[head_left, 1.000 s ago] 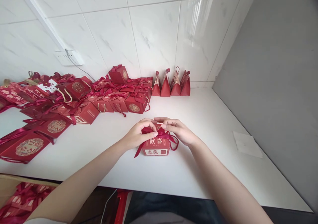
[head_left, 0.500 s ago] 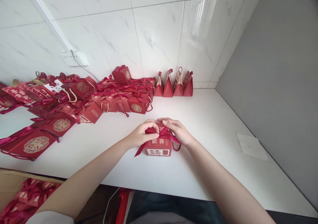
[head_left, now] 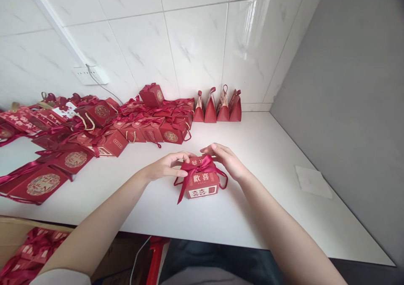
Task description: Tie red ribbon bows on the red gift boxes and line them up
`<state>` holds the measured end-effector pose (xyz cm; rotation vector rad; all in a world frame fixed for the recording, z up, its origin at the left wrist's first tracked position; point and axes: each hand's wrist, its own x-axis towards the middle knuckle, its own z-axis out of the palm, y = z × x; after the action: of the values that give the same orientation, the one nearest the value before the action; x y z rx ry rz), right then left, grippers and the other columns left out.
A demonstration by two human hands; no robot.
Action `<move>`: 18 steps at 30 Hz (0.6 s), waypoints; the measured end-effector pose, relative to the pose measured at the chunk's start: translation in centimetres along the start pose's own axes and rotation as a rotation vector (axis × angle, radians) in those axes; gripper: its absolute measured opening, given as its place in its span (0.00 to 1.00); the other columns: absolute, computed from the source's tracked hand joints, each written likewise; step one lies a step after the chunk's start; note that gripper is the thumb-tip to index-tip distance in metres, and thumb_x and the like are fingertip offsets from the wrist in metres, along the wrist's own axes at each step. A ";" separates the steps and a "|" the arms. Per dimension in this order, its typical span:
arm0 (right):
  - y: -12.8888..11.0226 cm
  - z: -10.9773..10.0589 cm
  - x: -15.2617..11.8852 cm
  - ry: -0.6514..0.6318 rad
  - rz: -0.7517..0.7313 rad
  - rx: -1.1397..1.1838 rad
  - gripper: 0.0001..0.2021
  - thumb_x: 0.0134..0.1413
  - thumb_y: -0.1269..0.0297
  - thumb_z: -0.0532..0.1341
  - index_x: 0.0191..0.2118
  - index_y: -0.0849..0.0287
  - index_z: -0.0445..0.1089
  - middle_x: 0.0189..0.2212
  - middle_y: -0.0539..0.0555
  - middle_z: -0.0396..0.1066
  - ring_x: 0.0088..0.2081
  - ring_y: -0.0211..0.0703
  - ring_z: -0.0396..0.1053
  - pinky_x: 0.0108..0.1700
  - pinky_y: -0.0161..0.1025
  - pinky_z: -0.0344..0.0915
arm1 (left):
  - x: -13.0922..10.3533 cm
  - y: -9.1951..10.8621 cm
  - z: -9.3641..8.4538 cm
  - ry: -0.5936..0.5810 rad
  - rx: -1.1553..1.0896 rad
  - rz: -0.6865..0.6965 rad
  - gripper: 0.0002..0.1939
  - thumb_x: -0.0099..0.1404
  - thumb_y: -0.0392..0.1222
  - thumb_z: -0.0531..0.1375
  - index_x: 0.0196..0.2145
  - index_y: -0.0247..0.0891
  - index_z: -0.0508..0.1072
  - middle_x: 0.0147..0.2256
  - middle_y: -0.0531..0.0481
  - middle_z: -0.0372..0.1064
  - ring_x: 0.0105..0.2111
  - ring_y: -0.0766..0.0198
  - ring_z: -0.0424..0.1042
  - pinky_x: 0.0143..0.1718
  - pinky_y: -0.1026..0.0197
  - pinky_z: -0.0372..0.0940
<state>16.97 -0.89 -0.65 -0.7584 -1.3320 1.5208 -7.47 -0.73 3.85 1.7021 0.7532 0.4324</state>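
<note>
A small red gift box with gold and white characters stands on the white table, a dark red ribbon bow tied across its top. Ribbon tails hang over its front, and a cord handle loops out at each side. My left hand is at the box's left side, thumb and fingers apart, the fingertips partly behind the box. On the right, my right hand hovers beside the back right corner with its fingers loosely curved and apart, holding nothing.
Many red ribboned boxes crowd the back and left of the white table. Several pointed red boxes line up by the tiled wall. A white tissue lies at right. An open carton of red boxes is lower left.
Both hands have let go of the bow and moved apart, the left one leftward. The box is turned slightly, its bow now uncovered. The whole view has shifted a little.
</note>
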 end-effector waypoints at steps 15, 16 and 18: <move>-1.0 0.1 -0.7 -0.212 0.009 -0.114 0.17 0.56 0.52 0.63 0.24 0.59 0.67 0.49 0.54 0.71 0.45 0.47 0.69 0.49 0.45 0.63 | 0.8 -0.4 2.2 0.229 0.155 -0.009 0.16 0.61 0.52 0.62 0.27 0.36 0.74 0.50 0.44 0.66 0.50 0.54 0.68 0.54 0.52 0.63; -1.0 0.0 -0.7 -0.220 0.002 -0.117 0.17 0.55 0.52 0.63 0.23 0.59 0.67 0.50 0.54 0.71 0.46 0.47 0.69 0.49 0.45 0.63 | 0.8 -0.4 2.3 0.239 0.184 -0.006 0.14 0.60 0.52 0.64 0.29 0.37 0.76 0.50 0.45 0.66 0.50 0.53 0.68 0.54 0.52 0.63; -0.8 -0.2 -0.6 -0.219 -0.001 -0.133 0.17 0.55 0.53 0.64 0.23 0.59 0.67 0.50 0.54 0.71 0.46 0.47 0.69 0.50 0.45 0.64 | 0.9 -0.4 2.4 0.241 0.204 -0.016 0.13 0.57 0.51 0.66 0.33 0.38 0.78 0.51 0.44 0.65 0.50 0.53 0.68 0.53 0.52 0.64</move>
<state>17.58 -1.39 0.00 -0.6876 -1.6083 1.5605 -5.38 -1.77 2.71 1.8527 1.0139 0.5725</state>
